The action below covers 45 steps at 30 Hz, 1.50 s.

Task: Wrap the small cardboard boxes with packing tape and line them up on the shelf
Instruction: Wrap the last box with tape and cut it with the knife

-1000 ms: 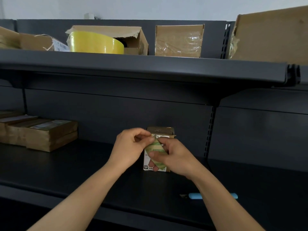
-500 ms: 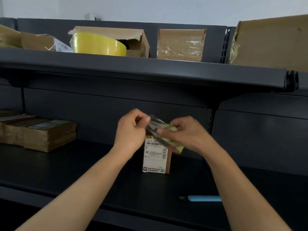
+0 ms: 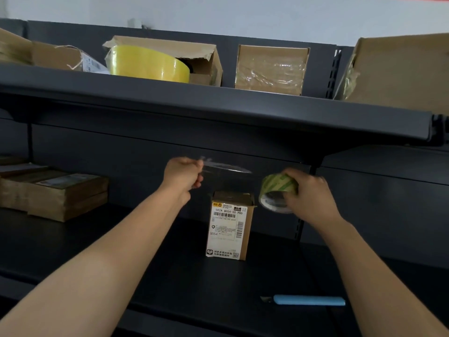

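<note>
Small cardboard box (image 3: 229,224) stands upright on the lower shelf (image 3: 170,276), mid-frame, white shipping label facing you, top flaps not fully flat. Neither hand touches it.

Above the box, a clear tape strip (image 3: 226,167) runs roughly level; its right end fades out toward the roll and you can't tell exactly where it meets it.

Your left hand (image 3: 183,176) is up and left of the box, fingers curled, thumb and forefinger pinching the strip's free end.

Your right hand (image 3: 309,195) is up and right of the box, fingers wrapped round the green-and-white tape roll (image 3: 277,192), the roll's open core tilted down toward you.

A blue-handled cutter (image 3: 308,300) lies flat near the shelf's front edge, right of the box, well apart from it.

Taped flat boxes (image 3: 56,193) sit stacked at far left on the same shelf.

The upper shelf (image 3: 218,110) holds a wide yellow tape roll (image 3: 148,63) in front of an open carton (image 3: 199,57), a tape-wrapped box (image 3: 271,69), and a large carton (image 3: 398,71) at right.
</note>
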{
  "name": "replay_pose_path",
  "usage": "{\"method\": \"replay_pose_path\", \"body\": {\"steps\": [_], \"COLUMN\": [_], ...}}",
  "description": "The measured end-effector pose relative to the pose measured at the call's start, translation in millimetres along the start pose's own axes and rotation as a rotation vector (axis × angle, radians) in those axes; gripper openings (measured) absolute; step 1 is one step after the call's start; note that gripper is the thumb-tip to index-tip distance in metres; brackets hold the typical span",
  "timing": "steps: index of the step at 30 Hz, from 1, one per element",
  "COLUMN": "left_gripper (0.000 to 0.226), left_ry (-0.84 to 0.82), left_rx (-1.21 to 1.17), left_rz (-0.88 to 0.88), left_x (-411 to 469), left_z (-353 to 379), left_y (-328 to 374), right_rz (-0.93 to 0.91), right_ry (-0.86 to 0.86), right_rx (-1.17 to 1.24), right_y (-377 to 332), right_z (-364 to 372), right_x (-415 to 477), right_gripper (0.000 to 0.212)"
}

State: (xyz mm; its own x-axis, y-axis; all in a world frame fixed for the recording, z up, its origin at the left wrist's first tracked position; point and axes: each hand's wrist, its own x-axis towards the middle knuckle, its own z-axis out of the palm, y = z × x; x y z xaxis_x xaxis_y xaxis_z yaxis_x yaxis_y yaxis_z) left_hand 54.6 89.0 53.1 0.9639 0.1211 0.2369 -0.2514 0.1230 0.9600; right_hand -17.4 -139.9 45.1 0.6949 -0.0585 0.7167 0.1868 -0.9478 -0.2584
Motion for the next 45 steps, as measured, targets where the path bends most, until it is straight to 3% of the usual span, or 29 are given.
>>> {"method": "replay_pose_path", "body": {"steps": [5, 8, 11, 20, 45], "left_gripper": [0.009, 0.005, 0.009, 0.022, 0.016], "left_ry": [0.011, 0.001, -0.027, -0.042, -0.068], "left_rx": [-0.009, -0.005, 0.008, -0.017, -0.061], "left_rz": [-0.101, -0.165, -0.206, -0.301, -0.489], "left_x": [20, 26, 29, 37, 39], "left_z": [4, 6, 7, 3, 9], "left_y": [-10, -18, -26, -43, -86], "right_rz": [0.136, 0.272, 0.329, 0.367, 0.374], "right_ry": [0.032, 0.044, 0.032, -0.065, -0.167], "right_rx": [0.185, 0.329, 0.327, 0.321, 0.276], "right_y": [6, 11, 17, 25, 47], "right_z": [8, 12, 16, 37, 74], "right_x": [11, 20, 28, 34, 29], "right_gripper": [0.046, 0.040, 0.035, 0.037, 0.033]}}
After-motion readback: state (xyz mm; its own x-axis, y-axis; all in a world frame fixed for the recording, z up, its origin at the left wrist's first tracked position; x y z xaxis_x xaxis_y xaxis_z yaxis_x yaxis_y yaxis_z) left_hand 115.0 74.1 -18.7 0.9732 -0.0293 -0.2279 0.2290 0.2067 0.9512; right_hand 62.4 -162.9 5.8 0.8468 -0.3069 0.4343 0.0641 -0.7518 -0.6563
